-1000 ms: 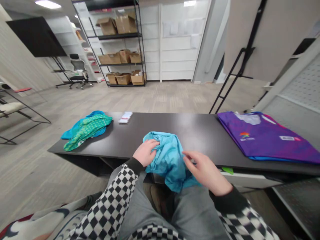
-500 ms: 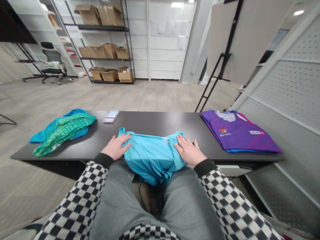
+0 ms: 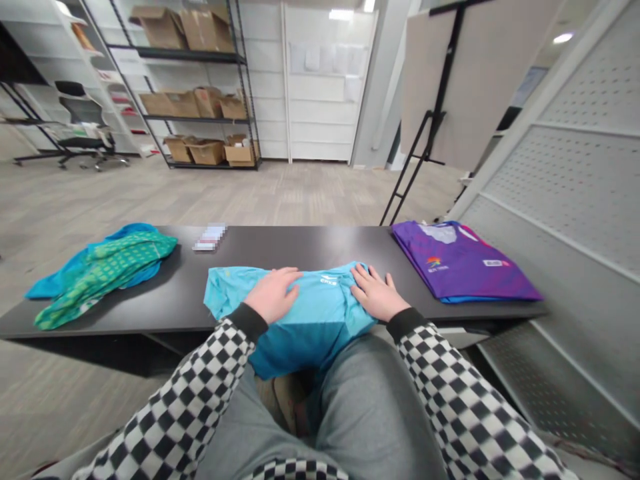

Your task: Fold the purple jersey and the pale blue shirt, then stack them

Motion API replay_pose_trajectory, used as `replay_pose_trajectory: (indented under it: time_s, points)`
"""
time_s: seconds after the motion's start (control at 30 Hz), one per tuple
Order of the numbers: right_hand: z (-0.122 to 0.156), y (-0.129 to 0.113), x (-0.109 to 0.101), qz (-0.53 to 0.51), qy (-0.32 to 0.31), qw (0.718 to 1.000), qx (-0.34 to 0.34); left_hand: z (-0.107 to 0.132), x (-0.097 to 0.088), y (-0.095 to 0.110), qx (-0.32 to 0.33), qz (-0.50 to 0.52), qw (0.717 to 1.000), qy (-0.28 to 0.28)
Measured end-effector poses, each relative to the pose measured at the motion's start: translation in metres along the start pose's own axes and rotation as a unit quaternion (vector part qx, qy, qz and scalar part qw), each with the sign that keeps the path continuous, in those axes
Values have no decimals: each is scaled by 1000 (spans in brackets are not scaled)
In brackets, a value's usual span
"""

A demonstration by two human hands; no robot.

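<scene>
Both hands lie open and flat, neither gripping: the left hand [image 3: 273, 295] presses on the middle of a turquoise sports shirt [image 3: 305, 327], and the right hand [image 3: 376, 293] rests nearer its logo-marked far edge with the fingers spread. Open palms seem the right way to handle this thin, slippery fabric, since pressing evenly and sliding outward would smooth it without bunching. The shirt lies across the near edge of a dark bench [image 3: 300, 243], with its lower part drooping toward the person's grey trousers [image 3: 370, 400], so that overhang looks likely to drag on the cloth. Its left corner spreads out loose and unpressed. Further left lies a crumpled green-patterned garment [image 3: 103, 270] over blue fabric, and on the right sits a neatly folded purple shirt [image 3: 460, 263].
</scene>
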State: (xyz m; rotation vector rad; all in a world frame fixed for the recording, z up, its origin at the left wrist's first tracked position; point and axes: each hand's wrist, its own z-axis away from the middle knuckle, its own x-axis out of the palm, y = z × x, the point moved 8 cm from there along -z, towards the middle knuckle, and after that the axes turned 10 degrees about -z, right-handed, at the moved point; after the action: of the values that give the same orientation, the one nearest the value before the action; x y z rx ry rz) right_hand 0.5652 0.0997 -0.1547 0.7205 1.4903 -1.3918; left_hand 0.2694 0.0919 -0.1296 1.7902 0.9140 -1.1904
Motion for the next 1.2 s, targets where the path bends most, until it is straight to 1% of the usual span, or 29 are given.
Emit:
replay_pose_trajectory:
  time_s: [0.03,0.07,0.1,0.13,0.2,0.27,0.37,0.43,0.5,0.57,0.63,0.7,0.73,0.8,0.87,0.93,1.03,1.13,1.2]
  points:
    - [1,0,0,-6,7,1000,-5,-9,13,20,20,10,999,-49]
    - [3,2,-1,-18,13,1000,-11,-15,25,34,25,7,995,-92]
    - [4,6,-2,-37,21,999,-18,-19,33,42,19,-4,992,-125]
    - [5,11,-4,-61,30,997,-25,-20,39,45,10,-18,989,-147]
    - [8,24,-10,-123,47,990,-42,-14,44,44,-3,-34,985,-167]
    - [11,34,-17,-188,66,978,-69,-2,41,37,-12,-41,985,-167]
    - [12,43,-22,-243,72,962,-99,13,27,24,-23,-62,989,-131]
    - [10,44,-19,-245,58,963,-92,15,15,15,-33,-75,991,-106]
    - [9,44,-15,-238,50,967,-79,10,5,1,-68,-95,988,-97]
    - [10,42,-14,-240,59,966,-81,3,-2,-18,-117,-117,980,-106]
    - [13,39,-15,-246,78,962,-93,-2,-6,-34,-149,-115,973,-131]
    - [16,36,-15,-240,98,960,-106,-2,-6,-40,-146,-85,972,-162]
    - [17,34,-14,-230,107,961,-111,0,-5,-39,-134,-70,973,-172]
    - [19,30,-11,-202,124,964,-116,9,-4,-29,-101,-52,979,-172]
    - [18,28,-9,-181,139,967,-118,22,-1,-8,-62,-51,987,-142]
    - [17,28,-7,-181,152,965,-117,38,4,20,-23,-55,994,-96]
    - [15,31,-8,-200,161,959,-119,64,17,65,36,-70,996,-32]
    - [15,31,-10,-209,164,956,-124,79,34,99,60,-75,995,5]
    - [16,29,-11,-213,165,955,-125,79,40,111,50,-59,997,25]
